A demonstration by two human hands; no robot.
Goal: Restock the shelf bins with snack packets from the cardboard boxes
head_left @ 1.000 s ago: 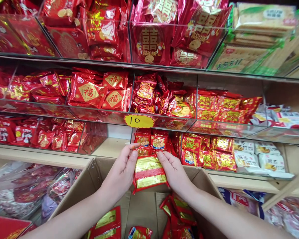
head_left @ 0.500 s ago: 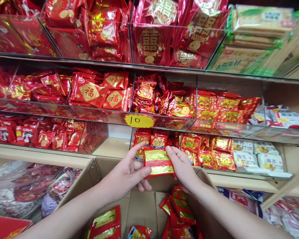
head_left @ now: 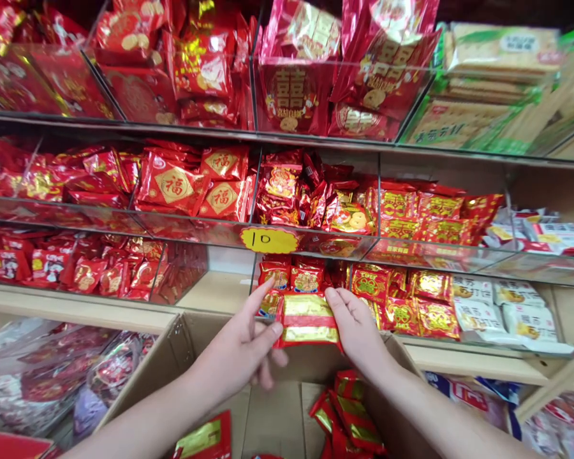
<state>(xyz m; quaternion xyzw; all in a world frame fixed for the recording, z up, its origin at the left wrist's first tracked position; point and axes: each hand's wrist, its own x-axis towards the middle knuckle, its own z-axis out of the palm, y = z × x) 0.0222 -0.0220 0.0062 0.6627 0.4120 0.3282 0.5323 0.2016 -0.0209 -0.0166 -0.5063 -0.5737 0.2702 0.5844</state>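
A small red snack packet (head_left: pixel 309 315) with gold panels is held level above a cardboard box. My right hand (head_left: pixel 361 328) pinches its right end, thumb on the near face and fingers behind. At the packet's left edge is my left hand (head_left: pixel 246 341), its fingers spread and the thumb tip at the corner; whether it presses there is unclear. Just beyond the packet, similar red packets (head_left: pixel 307 278) stand in a clear-fronted bin on the lower shelf. More red and gold packets (head_left: pixel 356 414) lie inside the box, partly hidden by my right forearm.
The open cardboard box (head_left: pixel 184 347) sits below my hands, against the shelf. A yellow price tag (head_left: pixel 269 240) marked 10 hangs on the middle shelf's edge. White packets (head_left: pixel 526 319) fill the lower right. Bagged goods (head_left: pixel 33 363) lie left of the box.
The view has tilted up slightly, so shelves and hands sit lower in the picture. The packet has levelled a little, and my right hand keeps its hold.
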